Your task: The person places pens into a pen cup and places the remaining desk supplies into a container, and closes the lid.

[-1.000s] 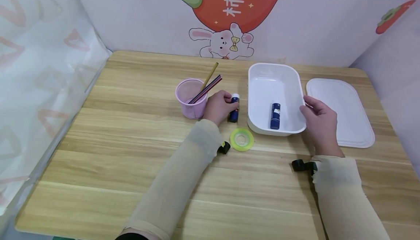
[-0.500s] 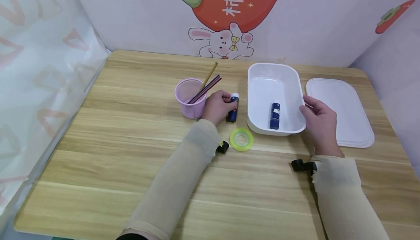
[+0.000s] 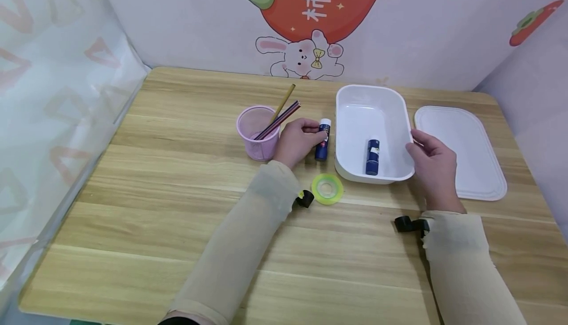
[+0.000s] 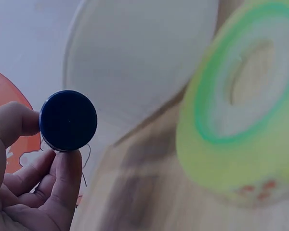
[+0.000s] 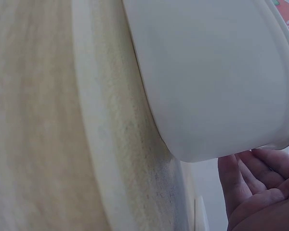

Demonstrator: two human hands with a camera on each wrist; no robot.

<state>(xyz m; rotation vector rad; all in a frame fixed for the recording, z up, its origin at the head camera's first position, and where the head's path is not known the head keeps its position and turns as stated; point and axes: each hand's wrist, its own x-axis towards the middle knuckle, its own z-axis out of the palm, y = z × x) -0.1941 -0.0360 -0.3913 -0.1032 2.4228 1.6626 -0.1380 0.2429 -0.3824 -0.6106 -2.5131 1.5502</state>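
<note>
My left hand pinches a blue glue stick with a white cap between thumb and fingers, just left of the white plastic box. In the left wrist view the round dark end of that glue stick faces the camera, held off the table. A second blue glue stick lies inside the box, towards its near end. At the box's right side, my right hand grips the rim, thumb at the edge; the right wrist view shows its fingers against the outer wall.
A pink cup holding several pencils stands beside my left hand. The yellow-green roll of tape lies flat in front of the box. To the right is a white lid on the wooden table. A printed wall closes the back.
My left hand has moved slightly right with the glue stick, which has risen and come closer to the box. The right hand and the box have stayed in place.
</note>
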